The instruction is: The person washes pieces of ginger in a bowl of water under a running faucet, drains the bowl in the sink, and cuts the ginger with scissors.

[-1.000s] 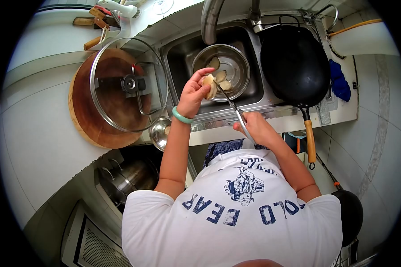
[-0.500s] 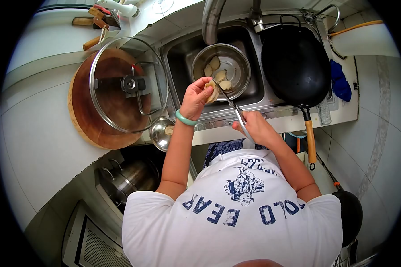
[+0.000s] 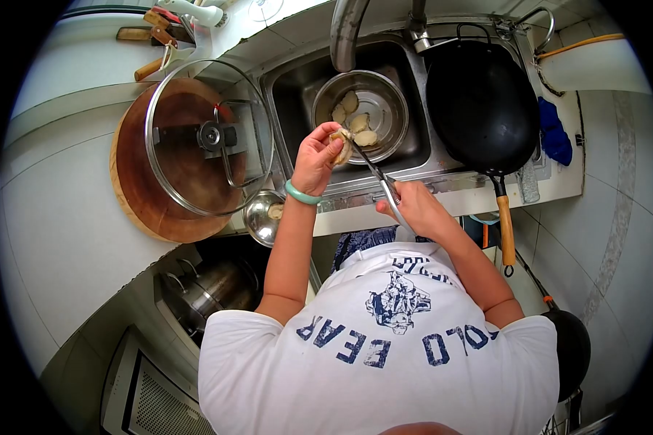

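My left hand (image 3: 316, 161), with a green bangle at the wrist, pinches a pale, soft piece of what looks like shellfish meat (image 3: 342, 148) over the near rim of a steel bowl (image 3: 398, 101). In my right hand (image 3: 419, 209) is a pair of metal scissors (image 3: 386, 187), its fingers wrapped round the handles. The scissor tips point up and left and touch the piece at its right edge. Several similar pale pieces (image 3: 360, 122) lie in the bowl, which sits inside the sink (image 3: 292, 93).
A faucet (image 3: 343, 43) hangs over the sink. On the right lies a black wok (image 3: 479, 105) with a wooden handle. To the left, a glass lid (image 3: 150, 138) rests on a round wooden board (image 3: 132, 170), with a small steel bowl (image 3: 257, 226) beside it.
The held piece has shifted slightly in my left fingers, and the scissor tips have moved a little with it. My right hand stays in nearly the same place.
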Available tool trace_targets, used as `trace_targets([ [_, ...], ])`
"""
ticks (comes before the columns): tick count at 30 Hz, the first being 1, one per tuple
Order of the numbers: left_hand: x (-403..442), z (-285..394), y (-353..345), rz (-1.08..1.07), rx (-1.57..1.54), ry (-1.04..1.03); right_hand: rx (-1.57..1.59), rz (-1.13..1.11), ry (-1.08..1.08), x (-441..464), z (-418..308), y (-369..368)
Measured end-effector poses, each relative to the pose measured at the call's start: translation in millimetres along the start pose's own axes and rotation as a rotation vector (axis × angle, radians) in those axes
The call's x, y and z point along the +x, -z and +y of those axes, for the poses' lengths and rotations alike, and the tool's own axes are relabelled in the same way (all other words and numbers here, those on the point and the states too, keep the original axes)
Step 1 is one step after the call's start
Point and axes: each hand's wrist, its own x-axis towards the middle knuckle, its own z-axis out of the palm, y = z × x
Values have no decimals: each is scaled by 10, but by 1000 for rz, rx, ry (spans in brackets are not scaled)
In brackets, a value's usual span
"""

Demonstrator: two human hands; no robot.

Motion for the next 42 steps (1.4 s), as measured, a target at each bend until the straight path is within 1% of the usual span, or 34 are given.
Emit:
trace_targets([
  [7,-9,-40,-29,32,8,-2,38,-4,51,-13,-25,-15],
  [9,-9,-21,-111,90,3,-14,32,-8,60,-13,-36,-11],
  [15,-7,-19,-156,122,1,-19,30,-23,72,-32,-84,20],
  [20,-2,-7,-126,110,9,-19,5,-26,52,-27,-72,23],
  [23,-1,12,-105,103,22,-11,-2,-21,84,-23,-31,9],
  [26,-1,39,-95,90,32,-5,82,27,109,-7,16,-21],
  [28,-4,47,-84,82,36,-2,29,-14,49,12,38,-26],
  [32,-12,47,-56,60,57,4,23,-36,47,-16,-22,-3],
  [34,-21,50,-54,49,62,7,46,-1,86,-7,18,-32],
  [38,-24,63,-69,42,56,13,6,-6,109,-9,23,-17],
  [42,-16,88,-85,10,23,18,83,-2,122,-18,9,-7],
])
